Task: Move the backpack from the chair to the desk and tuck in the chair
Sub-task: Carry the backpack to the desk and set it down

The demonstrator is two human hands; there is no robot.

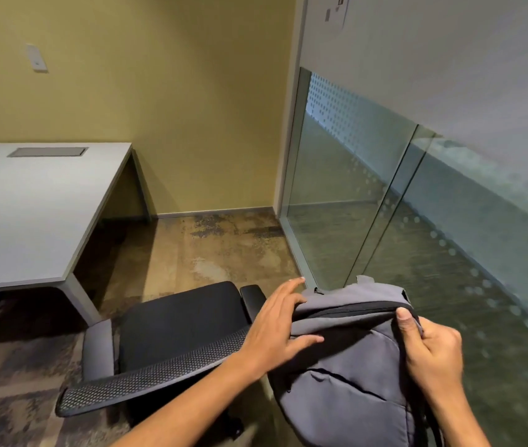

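Note:
A grey backpack [349, 359] with a black zip hangs upright at the lower right, off the chair and to its right. My right hand [430, 346] is closed on its top right edge, thumb over the zip. My left hand [280, 327] lies on the top left corner with fingers spread, pressing the fabric. The black office chair [178, 321] with grey armrests and a mesh backrest stands pulled out from the desk, its seat bare. The white desk [30, 214] is at the left.
A grey cable hatch [48, 152] is set into the desk near the yellow wall. A glass partition [385, 204] runs along the right, close to the backpack. Mottled carpet floor [217, 253] lies between chair, desk and wall.

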